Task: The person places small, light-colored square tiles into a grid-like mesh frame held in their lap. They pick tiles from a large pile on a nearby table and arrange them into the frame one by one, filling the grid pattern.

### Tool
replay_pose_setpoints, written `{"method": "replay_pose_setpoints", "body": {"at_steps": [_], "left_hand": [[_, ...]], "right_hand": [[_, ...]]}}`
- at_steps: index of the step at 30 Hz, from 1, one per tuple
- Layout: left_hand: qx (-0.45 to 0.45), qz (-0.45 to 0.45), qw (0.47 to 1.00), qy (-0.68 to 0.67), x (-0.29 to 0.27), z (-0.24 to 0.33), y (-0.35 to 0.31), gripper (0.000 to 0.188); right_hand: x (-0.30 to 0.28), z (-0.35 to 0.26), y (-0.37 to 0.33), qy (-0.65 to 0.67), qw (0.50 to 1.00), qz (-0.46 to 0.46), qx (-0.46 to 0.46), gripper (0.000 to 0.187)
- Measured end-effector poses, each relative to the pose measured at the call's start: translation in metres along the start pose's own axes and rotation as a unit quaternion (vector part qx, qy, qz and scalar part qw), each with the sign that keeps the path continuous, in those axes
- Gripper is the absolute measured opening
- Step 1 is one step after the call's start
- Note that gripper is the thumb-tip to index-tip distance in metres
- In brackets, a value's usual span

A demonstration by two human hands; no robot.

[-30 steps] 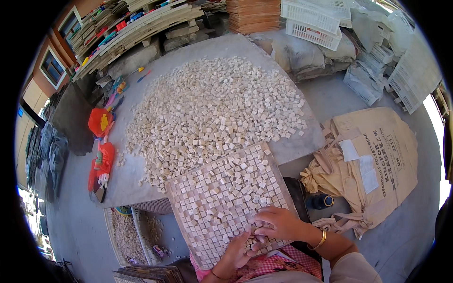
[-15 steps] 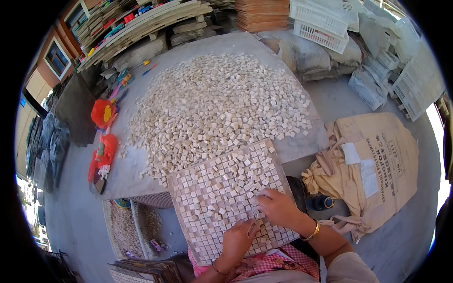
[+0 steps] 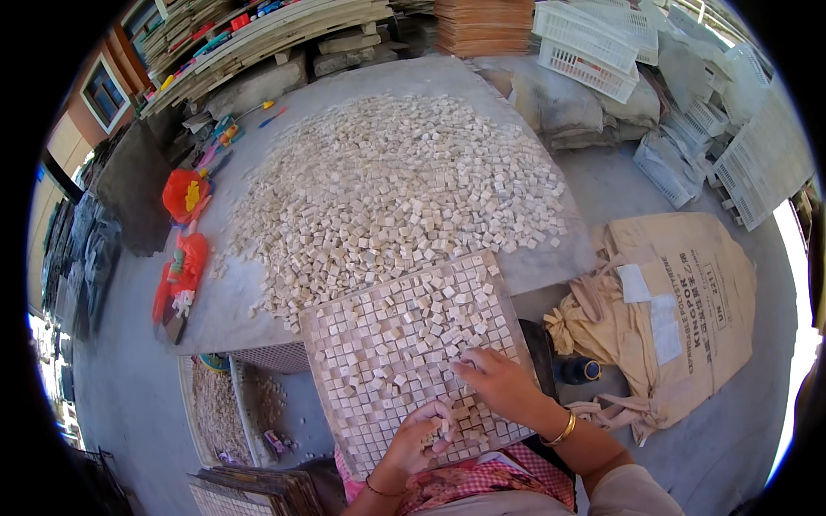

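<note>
The left hand [image 3: 416, 439] is pinching a small stone cube in a closed grip over the near edge of the mosaic grid tray [image 3: 413, 344]; the right hand [image 3: 499, 383], fingers loosely spread and holding nothing, is pressing cubes just right. Beyond, on the worktop [image 3: 249, 292], the loose cube heap [image 3: 387, 189] is spreading far.

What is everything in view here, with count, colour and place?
Grid tray: one, pale, on the lap, mostly filled with tiles.
Loose tiles: a heap too many to count, cream, on the table.
Table: one, grey, ahead.
Sack: one, tan, on the floor at right.
Crates: several, white, top right.
Red items: two, on the table's left edge.
Basket: one, white, lower left, holding small pieces.
Bangle: one, gold, on the right wrist.
Left hand: fingers curled on tiles at the tray's near edge; grip unclear.
Right hand: flat on the tray's tiles.
</note>
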State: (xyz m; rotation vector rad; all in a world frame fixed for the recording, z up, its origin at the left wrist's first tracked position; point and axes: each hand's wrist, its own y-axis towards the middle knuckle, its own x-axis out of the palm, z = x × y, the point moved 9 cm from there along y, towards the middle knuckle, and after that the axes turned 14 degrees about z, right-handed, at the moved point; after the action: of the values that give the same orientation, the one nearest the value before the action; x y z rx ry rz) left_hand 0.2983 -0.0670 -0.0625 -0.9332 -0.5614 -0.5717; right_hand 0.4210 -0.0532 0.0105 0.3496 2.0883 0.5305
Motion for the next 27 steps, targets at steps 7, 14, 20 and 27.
{"method": "replay_pose_setpoints", "body": {"at_steps": [7,14,20,27], "left_hand": [[-0.071,-0.031,0.980,-0.185,-0.010,-0.016,-0.003,0.023],[-0.078,-0.035,0.977,-0.193,-0.005,-0.015,-0.004,0.022],[-0.050,0.075,0.986,-0.143,-0.012,-0.014,-0.005,0.030],[-0.085,0.056,0.976,-0.193,-0.008,-0.027,-0.003,0.029]], "right_hand": [[-0.004,0.008,0.002,0.016,0.997,-0.007,0.072,0.020],[0.011,-0.001,0.000,-0.011,0.998,-0.062,0.025,0.013],[0.007,-0.006,0.002,0.033,0.996,-0.057,0.066,0.012],[-0.002,-0.019,0.012,0.098,0.987,-0.076,0.103,0.021]]}}
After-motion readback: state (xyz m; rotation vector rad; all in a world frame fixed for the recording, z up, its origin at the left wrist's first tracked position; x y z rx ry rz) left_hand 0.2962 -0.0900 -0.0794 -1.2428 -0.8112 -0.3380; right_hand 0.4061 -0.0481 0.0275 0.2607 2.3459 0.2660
